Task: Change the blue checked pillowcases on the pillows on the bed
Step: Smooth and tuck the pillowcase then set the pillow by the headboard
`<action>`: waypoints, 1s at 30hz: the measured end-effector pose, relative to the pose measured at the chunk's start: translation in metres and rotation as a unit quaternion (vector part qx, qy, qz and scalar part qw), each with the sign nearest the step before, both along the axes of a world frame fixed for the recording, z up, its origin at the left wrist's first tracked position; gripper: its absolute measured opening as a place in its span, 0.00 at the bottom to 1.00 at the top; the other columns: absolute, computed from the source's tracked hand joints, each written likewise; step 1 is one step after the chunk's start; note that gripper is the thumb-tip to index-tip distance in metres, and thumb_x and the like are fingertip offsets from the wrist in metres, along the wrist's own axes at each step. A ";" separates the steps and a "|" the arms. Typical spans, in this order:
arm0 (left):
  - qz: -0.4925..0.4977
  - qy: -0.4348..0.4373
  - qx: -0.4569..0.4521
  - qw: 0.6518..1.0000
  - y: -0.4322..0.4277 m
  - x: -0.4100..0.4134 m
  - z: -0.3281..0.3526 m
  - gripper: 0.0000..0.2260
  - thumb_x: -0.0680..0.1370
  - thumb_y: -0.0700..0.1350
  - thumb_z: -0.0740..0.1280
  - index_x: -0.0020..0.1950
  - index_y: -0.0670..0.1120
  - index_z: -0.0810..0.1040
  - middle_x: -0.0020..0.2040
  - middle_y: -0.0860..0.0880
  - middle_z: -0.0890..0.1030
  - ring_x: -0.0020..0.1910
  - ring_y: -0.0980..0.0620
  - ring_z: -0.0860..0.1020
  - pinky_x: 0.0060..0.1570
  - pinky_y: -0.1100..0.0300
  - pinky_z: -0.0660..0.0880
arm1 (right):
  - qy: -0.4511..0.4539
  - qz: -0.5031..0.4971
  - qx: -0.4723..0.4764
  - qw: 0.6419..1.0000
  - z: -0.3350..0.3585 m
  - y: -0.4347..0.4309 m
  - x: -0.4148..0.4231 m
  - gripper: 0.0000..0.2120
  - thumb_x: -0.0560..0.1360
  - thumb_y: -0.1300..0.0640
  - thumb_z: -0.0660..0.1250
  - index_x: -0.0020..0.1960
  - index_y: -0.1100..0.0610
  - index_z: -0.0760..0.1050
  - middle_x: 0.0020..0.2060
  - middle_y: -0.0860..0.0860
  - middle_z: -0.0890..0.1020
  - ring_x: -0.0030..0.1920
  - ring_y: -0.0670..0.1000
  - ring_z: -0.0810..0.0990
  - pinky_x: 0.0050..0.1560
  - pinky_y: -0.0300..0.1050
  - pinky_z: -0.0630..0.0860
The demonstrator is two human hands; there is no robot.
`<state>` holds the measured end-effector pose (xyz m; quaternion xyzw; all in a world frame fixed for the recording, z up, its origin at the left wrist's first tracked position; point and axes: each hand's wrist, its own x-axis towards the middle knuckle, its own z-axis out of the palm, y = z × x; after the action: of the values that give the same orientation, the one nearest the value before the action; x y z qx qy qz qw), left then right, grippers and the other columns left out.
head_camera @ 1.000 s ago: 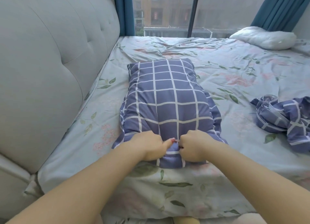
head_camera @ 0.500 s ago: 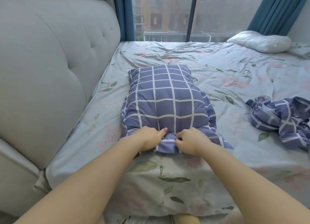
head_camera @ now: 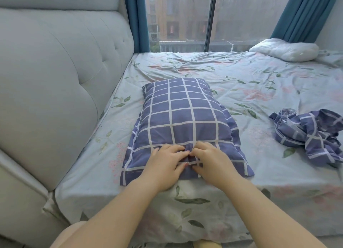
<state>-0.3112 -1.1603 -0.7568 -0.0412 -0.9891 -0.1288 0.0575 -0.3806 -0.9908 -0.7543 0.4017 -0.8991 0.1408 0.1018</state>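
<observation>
A pillow in a blue checked pillowcase [head_camera: 183, 117] lies lengthwise on the bed, close to the near edge. My left hand [head_camera: 166, 164] and my right hand [head_camera: 212, 163] meet at the middle of its near end. Each hand pinches a small bunch of the checked cloth between fingers and thumb. The near flap of the pillowcase lies flat on the sheet on both sides of my hands. A second blue checked pillowcase [head_camera: 308, 134] lies crumpled on the bed at the right. A bare white pillow [head_camera: 285, 50] rests at the far right corner.
The floral sheet [head_camera: 241, 84] covers the bed. A grey padded headboard [head_camera: 55, 77] rises on the left. A window with teal curtains [head_camera: 300, 13] stands behind the bed.
My hands have gone from tight fists to looser pinches at the near end. The pillowcase's near flap has spread out flat on the sheet.
</observation>
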 end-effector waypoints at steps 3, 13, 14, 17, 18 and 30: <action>-0.005 0.013 -0.039 0.999 0.003 -0.012 -0.002 0.17 0.83 0.55 0.56 0.71 0.56 0.73 0.67 0.59 0.71 0.66 0.51 0.67 0.65 0.50 0.64 | -0.062 -0.014 0.016 0.998 -0.005 -0.002 -0.003 0.14 0.75 0.50 0.67 0.59 0.52 0.78 0.53 0.48 0.77 0.56 0.51 0.74 0.50 0.47 0.74; 0.067 -0.139 -0.039 0.987 0.006 -0.056 0.002 0.19 0.85 0.52 0.47 0.61 0.49 0.76 0.65 0.48 0.78 0.63 0.44 0.72 0.59 0.49 0.66 | -0.149 -0.069 0.118 0.979 -0.002 -0.025 -0.033 0.17 0.77 0.49 0.54 0.55 0.56 0.77 0.55 0.56 0.81 0.54 0.60 0.77 0.48 0.47 0.72; 0.054 -0.152 -0.047 0.986 0.007 -0.054 0.006 0.19 0.85 0.51 0.48 0.58 0.49 0.77 0.63 0.46 0.78 0.62 0.42 0.72 0.58 0.48 0.66 | -0.155 -0.057 0.138 0.977 0.002 -0.024 -0.032 0.16 0.75 0.48 0.55 0.52 0.55 0.77 0.52 0.56 0.81 0.51 0.60 0.77 0.45 0.46 0.71; 0.025 -0.191 -0.051 0.980 0.009 -0.044 0.009 0.21 0.84 0.52 0.47 0.55 0.49 0.80 0.61 0.43 0.79 0.60 0.40 0.74 0.58 0.48 0.68 | -0.178 -0.028 0.197 0.964 0.009 -0.018 -0.022 0.08 0.75 0.51 0.58 0.41 0.52 0.71 0.47 0.57 0.81 0.44 0.59 0.75 0.41 0.45 0.68; 0.020 -0.203 -0.057 0.977 0.008 -0.044 0.009 0.22 0.84 0.53 0.46 0.57 0.49 0.79 0.62 0.42 0.79 0.60 0.39 0.74 0.57 0.48 0.68 | -0.182 -0.028 0.201 0.962 0.008 -0.018 -0.021 0.07 0.75 0.52 0.58 0.40 0.52 0.71 0.47 0.57 0.81 0.44 0.59 0.74 0.41 0.45 0.68; -0.005 -0.251 -0.104 0.962 -0.001 -0.043 0.025 0.18 0.85 0.52 0.50 0.68 0.47 0.72 0.67 0.39 0.75 0.62 0.36 0.74 0.61 0.45 0.72 | -0.180 -0.029 0.164 0.970 0.012 -0.013 -0.010 0.15 0.72 0.56 0.62 0.54 0.48 0.82 0.48 0.51 0.84 0.49 0.56 0.79 0.47 0.45 0.76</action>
<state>-0.3547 -1.1618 -0.7317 -0.0183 -0.9794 -0.0320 -0.1983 -0.3909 -1.0034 -0.7425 0.3551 -0.9246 0.0586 -0.1247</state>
